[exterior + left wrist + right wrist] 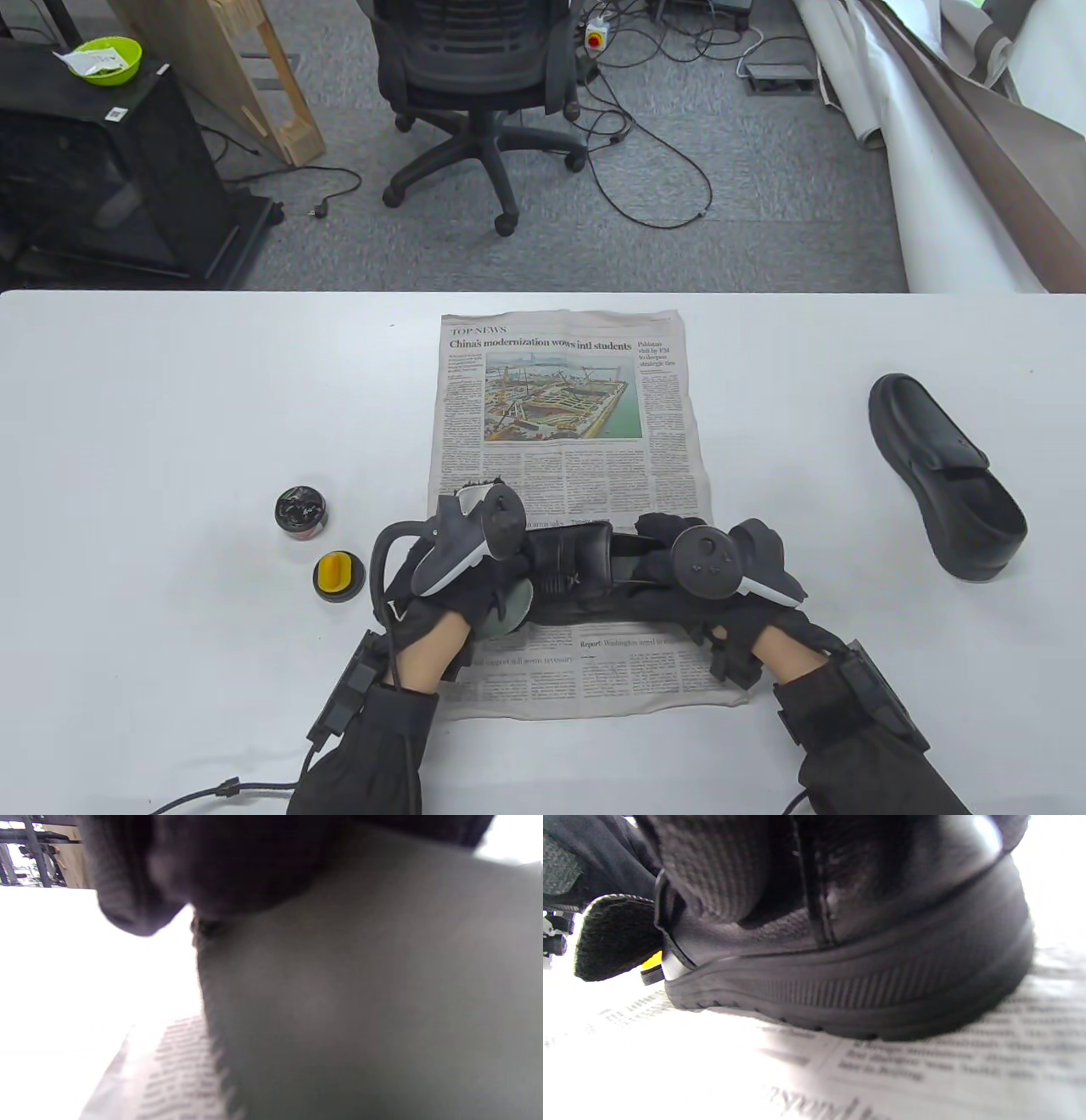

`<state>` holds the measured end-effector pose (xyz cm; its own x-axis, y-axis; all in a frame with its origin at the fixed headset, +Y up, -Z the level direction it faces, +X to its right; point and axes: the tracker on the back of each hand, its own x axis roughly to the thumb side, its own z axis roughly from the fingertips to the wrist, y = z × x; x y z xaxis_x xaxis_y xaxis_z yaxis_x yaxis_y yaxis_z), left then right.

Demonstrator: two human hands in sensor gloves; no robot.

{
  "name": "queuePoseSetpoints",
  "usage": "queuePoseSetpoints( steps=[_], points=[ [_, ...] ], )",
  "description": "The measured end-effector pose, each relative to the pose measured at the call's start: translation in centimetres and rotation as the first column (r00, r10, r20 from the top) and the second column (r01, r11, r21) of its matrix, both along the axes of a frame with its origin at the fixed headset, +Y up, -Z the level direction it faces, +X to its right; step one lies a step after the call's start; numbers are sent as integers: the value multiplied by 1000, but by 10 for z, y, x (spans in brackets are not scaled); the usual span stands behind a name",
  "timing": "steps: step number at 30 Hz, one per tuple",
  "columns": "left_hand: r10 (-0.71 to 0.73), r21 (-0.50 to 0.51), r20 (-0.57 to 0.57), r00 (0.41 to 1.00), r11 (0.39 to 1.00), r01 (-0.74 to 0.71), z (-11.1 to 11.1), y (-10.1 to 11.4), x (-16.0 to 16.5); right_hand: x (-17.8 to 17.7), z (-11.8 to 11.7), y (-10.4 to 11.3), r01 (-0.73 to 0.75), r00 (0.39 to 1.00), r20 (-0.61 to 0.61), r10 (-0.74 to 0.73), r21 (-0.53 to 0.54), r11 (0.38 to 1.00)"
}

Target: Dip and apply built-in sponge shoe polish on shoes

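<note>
Evidently both hands, the left hand (pixel 462 586) and right hand (pixel 721 586), steady the shoe (pixel 577 569) on the newspaper (pixel 560 407) to spare the table, fingers hidden, so I cannot tell their state.

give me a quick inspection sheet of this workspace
surface: white table with a newspaper spread on it
job's things: one shoe on the newspaper between both hands; second shoe on bare table; open polish tin; yellow-handled lid beside it
clutter: nothing seen
grippers: left hand grips the shoe's end, grey cloth under it; right hand grips the other end
cables: glove lead on table; cords on floor
surroundings: office chair, green bowl on black cabinet
</note>
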<state>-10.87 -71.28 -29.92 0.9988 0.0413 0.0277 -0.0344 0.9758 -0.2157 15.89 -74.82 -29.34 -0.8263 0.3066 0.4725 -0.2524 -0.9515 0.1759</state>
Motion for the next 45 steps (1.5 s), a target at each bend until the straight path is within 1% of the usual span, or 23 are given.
queuePoseSetpoints(
  steps=[3,7,8,10,12,13,15,16,18,21,22,25,26,29,32,36,37,39,40,41,43,45],
  points=[
    [35,-6,15,999,999,-35,1,2,0,0,0,0,0,1000,0,0,0,1000],
    [158,-42,118,980,987,-154,6,10,19,0,0,0,0,1000,0,0,0,1000],
    [177,-34,135,975,984,-174,7,11,24,0,0,0,0,1000,0,0,0,1000],
    [199,15,182,963,979,-205,11,13,40,0,0,0,-1,1000,1,1,1,1000],
    [219,100,214,952,965,-244,14,16,59,0,0,0,-2,1000,1,2,2,1000],
    [232,127,225,946,956,-264,15,16,66,0,0,0,-2,1000,2,2,2,1000],
    [204,162,193,960,958,-236,16,15,75,0,0,0,-2,1000,1,2,2,1000],
    [162,178,181,970,965,-194,16,13,76,0,0,0,-2,1000,0,2,1,1000],
    [109,182,153,982,974,-137,13,9,74,0,0,0,-2,1000,-3,2,0,1000],
    [138,137,92,986,979,-150,7,3,61,0,0,0,-3,1000,-3,3,2,1000],
    [127,135,86,988,981,-137,6,3,58,0,0,0,-4,1000,-3,4,2,1000],
    [15,141,56,998,990,-23,2,-1,42,0,0,0,-5,1000,-1,5,4,1000],
    [8,132,34,999,991,-12,0,-3,35,0,1,0,-5,1000,1,5,5,1000],
    [35,109,13,999,993,-36,-3,-4,21,0,1,0,-3,1000,4,3,2,1000],
    [-43,110,-13,999,993,44,-6,-3,8,0,1,0,-1,1000,4,1,1,1000],
    [-40,90,-69,997,995,46,-10,-3,-8,0,1,0,0,1000,0,0,1,1000],
    [-55,103,-76,996,993,63,-10,-3,-9,0,1,0,0,1000,-1,0,1,1000],
    [-131,165,-87,988,976,144,-9,2,-10,1,1,0,-2,1000,0,2,2,1000],
    [-137,171,-78,987,974,149,-8,4,-9,1,1,0,-2,1000,0,2,2,1000],
    [-104,173,-69,992,978,115,-7,5,-7,1,1,0,-3,1000,-1,3,3,1000],
    [6,150,-26,1000,989,-2,-6,6,0,1,1,0,-2,1000,-1,2,2,1000],
    [97,142,16,995,985,-98,-4,7,15,1,1,0,-2,1000,-1,2,2,1000]
  ],
)
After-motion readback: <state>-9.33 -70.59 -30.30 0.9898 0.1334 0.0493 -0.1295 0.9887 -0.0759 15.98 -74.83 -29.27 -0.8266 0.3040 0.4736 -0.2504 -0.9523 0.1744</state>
